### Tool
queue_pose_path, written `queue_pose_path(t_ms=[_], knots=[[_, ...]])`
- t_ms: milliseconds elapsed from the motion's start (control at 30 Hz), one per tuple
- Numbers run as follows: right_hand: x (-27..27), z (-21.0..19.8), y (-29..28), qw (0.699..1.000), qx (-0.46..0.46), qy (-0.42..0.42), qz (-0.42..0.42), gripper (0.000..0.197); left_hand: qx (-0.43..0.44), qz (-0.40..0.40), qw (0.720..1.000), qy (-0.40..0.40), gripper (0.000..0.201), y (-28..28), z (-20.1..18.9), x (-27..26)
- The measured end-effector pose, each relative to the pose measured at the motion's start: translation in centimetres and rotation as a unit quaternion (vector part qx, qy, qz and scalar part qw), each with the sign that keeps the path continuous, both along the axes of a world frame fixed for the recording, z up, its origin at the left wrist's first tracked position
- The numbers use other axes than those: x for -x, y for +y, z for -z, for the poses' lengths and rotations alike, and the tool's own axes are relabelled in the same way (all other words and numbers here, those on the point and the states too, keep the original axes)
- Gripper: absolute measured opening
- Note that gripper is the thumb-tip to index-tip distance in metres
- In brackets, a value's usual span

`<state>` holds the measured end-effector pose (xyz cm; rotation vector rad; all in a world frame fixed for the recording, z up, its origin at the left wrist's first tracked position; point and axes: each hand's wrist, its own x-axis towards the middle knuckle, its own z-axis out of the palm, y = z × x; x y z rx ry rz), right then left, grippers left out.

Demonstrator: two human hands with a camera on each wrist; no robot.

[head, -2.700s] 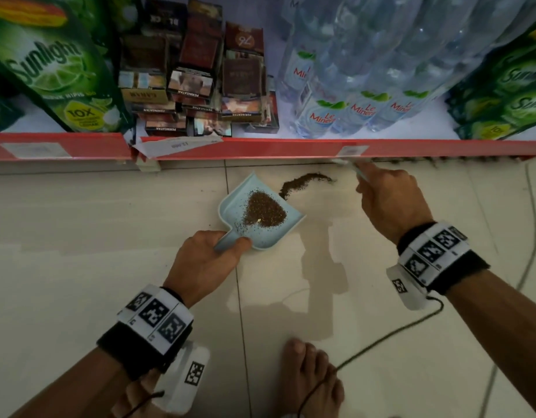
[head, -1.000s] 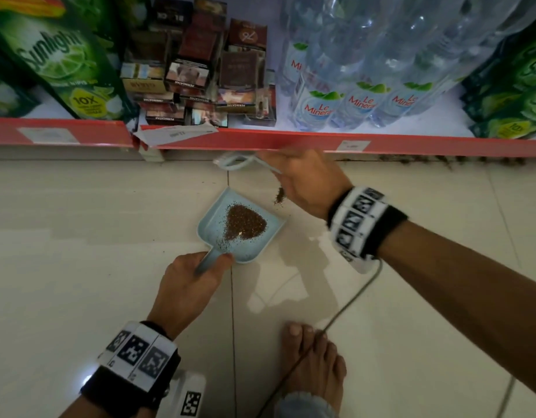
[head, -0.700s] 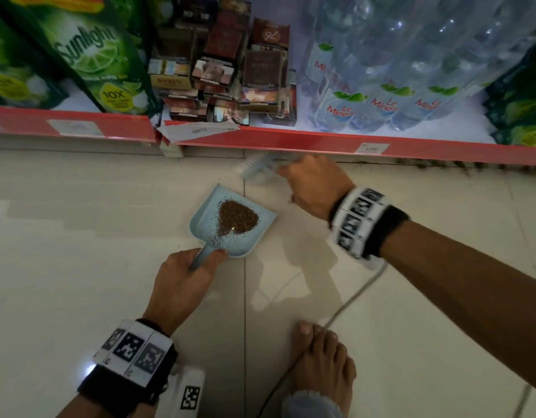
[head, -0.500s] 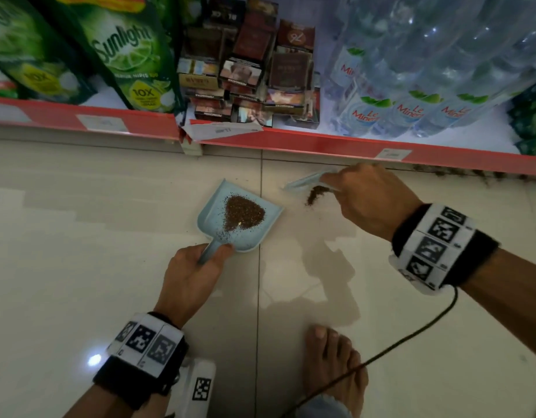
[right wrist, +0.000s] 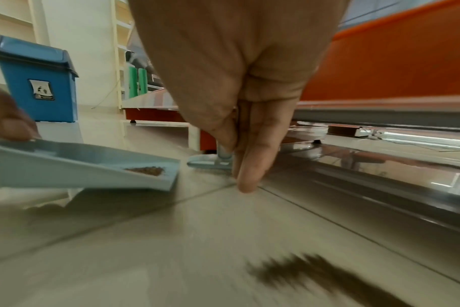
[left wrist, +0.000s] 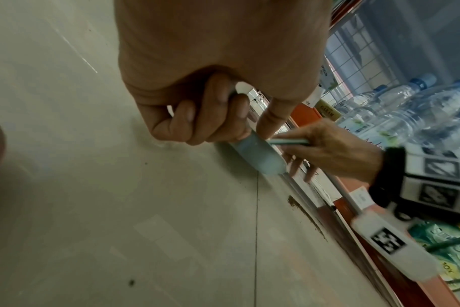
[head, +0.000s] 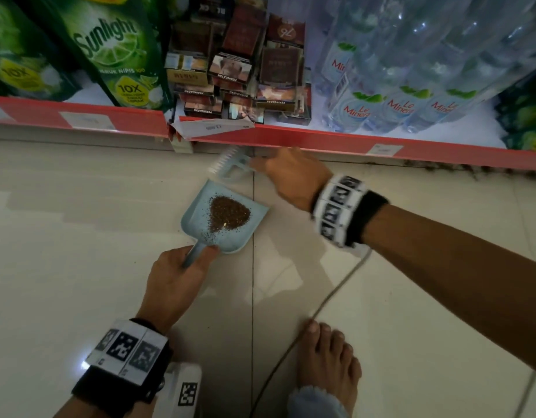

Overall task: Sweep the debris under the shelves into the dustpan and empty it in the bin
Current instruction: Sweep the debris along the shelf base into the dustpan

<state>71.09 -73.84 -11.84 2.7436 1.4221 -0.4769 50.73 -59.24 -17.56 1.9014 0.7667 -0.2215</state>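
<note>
Brown granular debris (head: 229, 213) is heaped in the pale-blue plastic dustpan (head: 200, 224), whose handle the left hand (head: 176, 276) grips. Right hand (head: 293, 176) clasps a small pale-blue brush (head: 230, 164) beyond the pan's lip. Sweeping is under way; more debris under the red shelf edge (head: 321, 140) needs drawing in next.
</note>
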Motion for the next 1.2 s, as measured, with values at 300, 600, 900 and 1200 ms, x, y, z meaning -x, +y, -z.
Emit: queue_pose_path(t_ms=[300,600,900,1200], knots=[[-1.1,-2.7,-16.3,0.993,0.08,-0.049,0.077,0.053,0.024,0.031,0.999,-0.017,0.053,-2.0,0.3,-0.3],[-1.3,-1.2,-11.0,0.982,-0.177,0.018,0.058,0.038,0.004,0.068,0.997,-0.043,0.051,-3.0,-0.1,-1.7],[-2.5,-1.9,-19.8,0.998,-0.019,0.02,0.052,0.041,-0.012,0.054,0.998,-0.012,0.051,-2.8,0.6,0.4],[-1.6,-1.2,-17.8,0.976,-0.185,0.012,0.118,0.046,-0.005,0.117,0.993,-0.033,0.051,-4.7,0.4,-1.9]])
